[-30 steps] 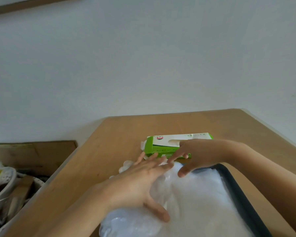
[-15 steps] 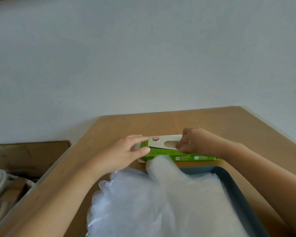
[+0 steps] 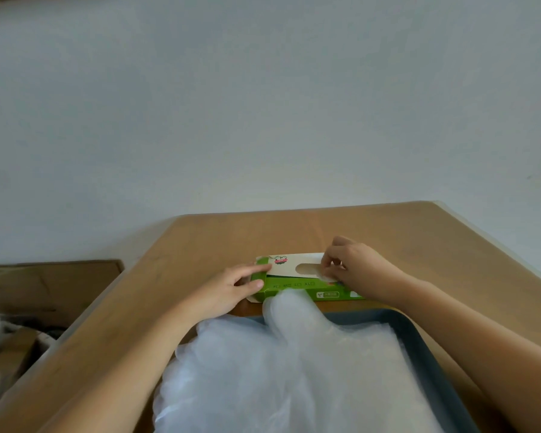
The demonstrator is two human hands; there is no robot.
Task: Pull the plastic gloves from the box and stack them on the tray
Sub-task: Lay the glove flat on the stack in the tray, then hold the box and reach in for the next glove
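Since before, right hand [image 3: 353, 270] pinches at box [image 3: 297, 278] slot, left hand [image 3: 228, 290] steadying

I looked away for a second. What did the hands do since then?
The left hand left the glove pile and now steadies the box at its left end. The right hand moved to the slot, pinching there. Tray and pile stayed put.
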